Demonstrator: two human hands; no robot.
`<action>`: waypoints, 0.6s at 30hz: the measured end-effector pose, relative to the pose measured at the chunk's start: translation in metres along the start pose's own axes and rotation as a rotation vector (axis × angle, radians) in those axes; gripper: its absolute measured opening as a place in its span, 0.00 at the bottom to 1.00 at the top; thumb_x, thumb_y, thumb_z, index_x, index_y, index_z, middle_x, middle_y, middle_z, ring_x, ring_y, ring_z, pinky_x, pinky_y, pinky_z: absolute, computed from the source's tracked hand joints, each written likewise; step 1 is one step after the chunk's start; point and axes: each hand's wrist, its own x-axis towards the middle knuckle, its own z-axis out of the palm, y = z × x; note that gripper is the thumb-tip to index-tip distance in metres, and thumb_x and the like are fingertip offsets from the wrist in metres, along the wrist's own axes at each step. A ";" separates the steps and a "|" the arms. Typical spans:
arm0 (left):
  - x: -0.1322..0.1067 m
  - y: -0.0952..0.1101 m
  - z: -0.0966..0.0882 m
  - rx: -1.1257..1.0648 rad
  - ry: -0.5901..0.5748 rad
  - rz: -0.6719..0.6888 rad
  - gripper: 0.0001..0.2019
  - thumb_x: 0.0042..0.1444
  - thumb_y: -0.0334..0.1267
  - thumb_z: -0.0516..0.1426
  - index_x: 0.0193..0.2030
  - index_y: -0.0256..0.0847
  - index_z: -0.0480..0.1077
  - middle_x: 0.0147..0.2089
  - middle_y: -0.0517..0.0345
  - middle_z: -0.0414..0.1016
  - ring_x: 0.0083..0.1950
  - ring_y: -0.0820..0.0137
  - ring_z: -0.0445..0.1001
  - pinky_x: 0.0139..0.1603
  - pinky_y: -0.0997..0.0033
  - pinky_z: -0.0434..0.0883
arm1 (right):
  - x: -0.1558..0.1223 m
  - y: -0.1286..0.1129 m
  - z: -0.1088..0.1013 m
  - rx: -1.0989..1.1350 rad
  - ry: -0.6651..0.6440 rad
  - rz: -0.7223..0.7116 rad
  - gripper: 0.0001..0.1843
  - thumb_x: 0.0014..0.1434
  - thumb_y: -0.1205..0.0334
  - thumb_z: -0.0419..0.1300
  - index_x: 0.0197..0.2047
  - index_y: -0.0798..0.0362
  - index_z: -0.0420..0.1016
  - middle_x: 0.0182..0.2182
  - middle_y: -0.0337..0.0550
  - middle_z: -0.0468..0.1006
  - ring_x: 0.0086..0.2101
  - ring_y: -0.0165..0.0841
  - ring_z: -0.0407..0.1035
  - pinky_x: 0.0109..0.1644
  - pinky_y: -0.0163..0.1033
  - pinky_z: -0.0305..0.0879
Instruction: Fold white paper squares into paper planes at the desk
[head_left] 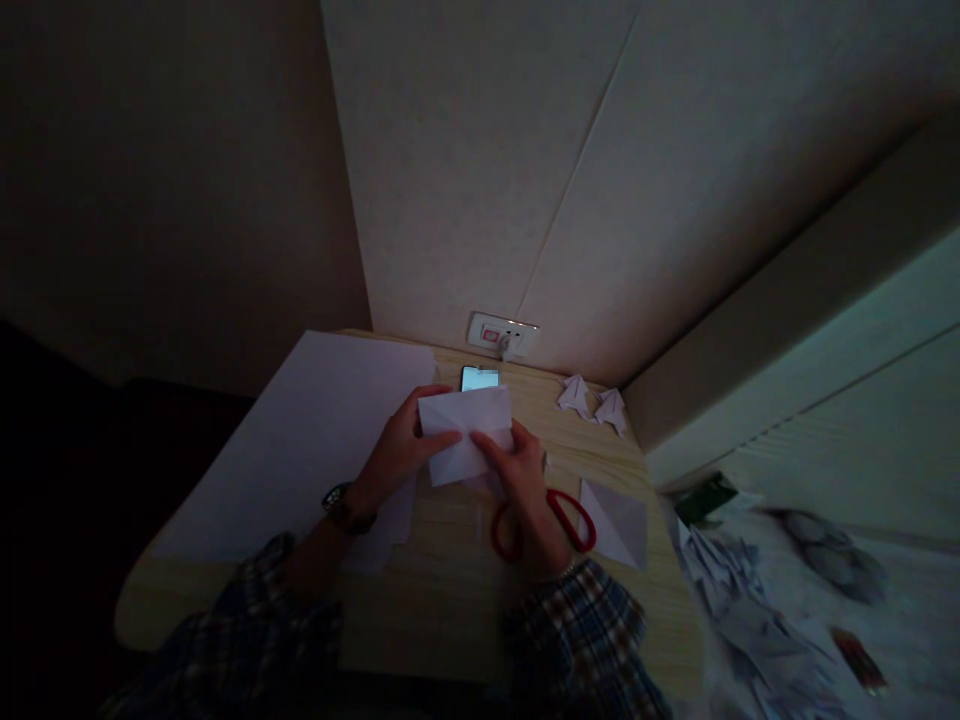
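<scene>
Red-handled scissors (588, 528) sit close in, perhaps parked for easy reach; beyond, left hand (401, 440) and right hand (521, 465) grip creased white paper (466, 408) above the table (574, 450), likely pressing it flat; behind, a lit phone (478, 378) neighbours the wall socket (480, 328), maybe for charging.

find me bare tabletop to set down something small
Bare wood shows between the phone and the two folded paper figures, and, nearer the body than the held paper, between the plaid sleeves. It is crowded at left, under large white sheets, and at front right, where red scissors handles flank the right wrist beside a creased sheet.
</scene>
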 end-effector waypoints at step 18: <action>-0.001 0.007 -0.009 0.027 -0.085 0.018 0.15 0.54 0.46 0.56 0.39 0.36 0.73 0.29 0.60 0.73 0.30 0.70 0.70 0.29 0.75 0.65 | 0.010 0.000 -0.020 -0.020 0.036 -0.214 0.15 0.56 0.53 0.57 0.25 0.54 0.73 0.21 0.35 0.68 0.24 0.28 0.61 0.28 0.32 0.56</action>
